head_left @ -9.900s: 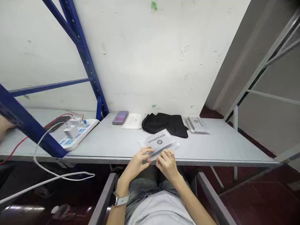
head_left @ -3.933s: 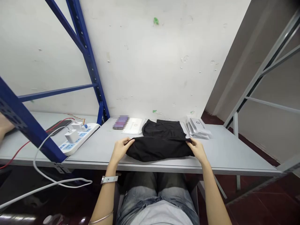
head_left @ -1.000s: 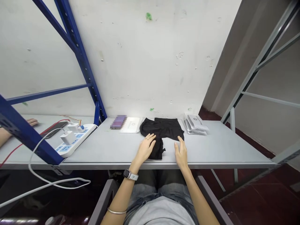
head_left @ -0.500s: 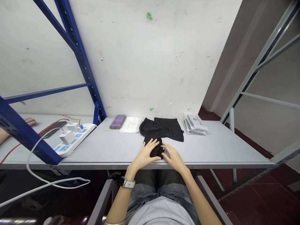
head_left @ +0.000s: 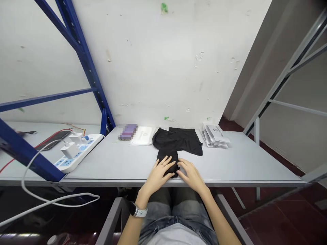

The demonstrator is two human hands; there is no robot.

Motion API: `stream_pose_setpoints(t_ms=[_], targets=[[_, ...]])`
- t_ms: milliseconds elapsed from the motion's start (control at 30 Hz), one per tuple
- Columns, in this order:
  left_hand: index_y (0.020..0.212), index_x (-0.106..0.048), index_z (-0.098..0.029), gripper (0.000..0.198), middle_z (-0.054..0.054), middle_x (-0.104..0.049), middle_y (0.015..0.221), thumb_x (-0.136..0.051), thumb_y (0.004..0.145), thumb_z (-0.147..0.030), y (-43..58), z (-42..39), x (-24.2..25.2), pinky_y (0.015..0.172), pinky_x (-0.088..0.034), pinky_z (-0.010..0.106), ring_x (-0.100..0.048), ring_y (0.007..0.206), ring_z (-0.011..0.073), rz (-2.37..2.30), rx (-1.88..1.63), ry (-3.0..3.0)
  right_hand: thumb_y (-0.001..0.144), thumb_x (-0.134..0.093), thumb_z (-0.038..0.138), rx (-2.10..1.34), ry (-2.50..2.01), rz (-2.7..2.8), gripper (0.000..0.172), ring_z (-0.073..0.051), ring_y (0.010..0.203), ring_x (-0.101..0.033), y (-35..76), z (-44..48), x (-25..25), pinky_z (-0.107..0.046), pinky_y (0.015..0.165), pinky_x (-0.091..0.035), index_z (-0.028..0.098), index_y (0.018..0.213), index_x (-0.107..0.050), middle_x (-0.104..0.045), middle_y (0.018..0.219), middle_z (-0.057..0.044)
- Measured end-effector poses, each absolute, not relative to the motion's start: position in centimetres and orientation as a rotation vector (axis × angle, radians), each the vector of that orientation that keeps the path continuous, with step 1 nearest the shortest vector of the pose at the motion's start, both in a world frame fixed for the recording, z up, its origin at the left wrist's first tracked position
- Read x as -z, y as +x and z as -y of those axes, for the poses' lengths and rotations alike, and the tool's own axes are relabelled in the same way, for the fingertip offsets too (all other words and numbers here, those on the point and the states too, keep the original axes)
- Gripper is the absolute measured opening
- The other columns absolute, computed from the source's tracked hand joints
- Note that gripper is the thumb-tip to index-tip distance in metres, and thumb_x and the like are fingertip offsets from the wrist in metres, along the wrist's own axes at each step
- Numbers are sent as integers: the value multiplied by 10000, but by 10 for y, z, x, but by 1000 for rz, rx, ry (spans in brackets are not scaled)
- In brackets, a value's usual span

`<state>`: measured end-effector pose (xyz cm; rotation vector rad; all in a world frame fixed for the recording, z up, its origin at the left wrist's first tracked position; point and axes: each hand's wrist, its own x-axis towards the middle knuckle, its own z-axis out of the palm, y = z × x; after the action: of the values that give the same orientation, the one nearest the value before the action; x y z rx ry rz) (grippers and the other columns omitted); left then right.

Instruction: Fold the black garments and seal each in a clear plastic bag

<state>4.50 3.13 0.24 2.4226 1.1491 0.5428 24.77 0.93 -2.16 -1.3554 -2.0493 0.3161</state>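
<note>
Grey worktable [head_left: 242,163] bears one black garment [head_left: 176,143], with left hand [head_left: 159,168] and right hand [head_left: 190,173] pressing on it, both grips spread flat.

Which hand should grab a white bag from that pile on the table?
Probably the right hand. It is on the side nearer the stack of white packets, while the left hand lies farther away, flat on the folded black cloth.

We rest our left hand [head_left: 160,171] flat on the folded black garment [head_left: 167,159], our right hand [head_left: 191,175] against its edge, on the grey counter [head_left: 237,163] (a watch [head_left: 138,211] circles that left wrist).
</note>
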Motion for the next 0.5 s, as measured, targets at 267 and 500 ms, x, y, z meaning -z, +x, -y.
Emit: stream_pose_setpoints(t_ms=[267, 500], targets=[[1408, -378, -285, 465, 30, -363, 1488, -407, 951, -363, 19, -58, -13, 1142, -245, 398, -269, 1399, 174, -1216, -765, 2338, 925, -426, 379, -446, -1271, 1839, 410, -230, 1273, -453, 252, -16, 24, -434, 1063, -377, 228, 1303, -477, -497, 1369, -88], [1220, -567, -119, 356, 145, -528, 1351, -423, 916, -236, -15, -157, -16, 1057, -360, 381, -454, 1289, 248, -1769, -771, 2245, 953, -395, 378, -378, -1174, 2124, 444, -234, 1379, -307, 212, -30, -11, -484, 1137, -262, 255, 1377, -438, -420, 1451, -48]])
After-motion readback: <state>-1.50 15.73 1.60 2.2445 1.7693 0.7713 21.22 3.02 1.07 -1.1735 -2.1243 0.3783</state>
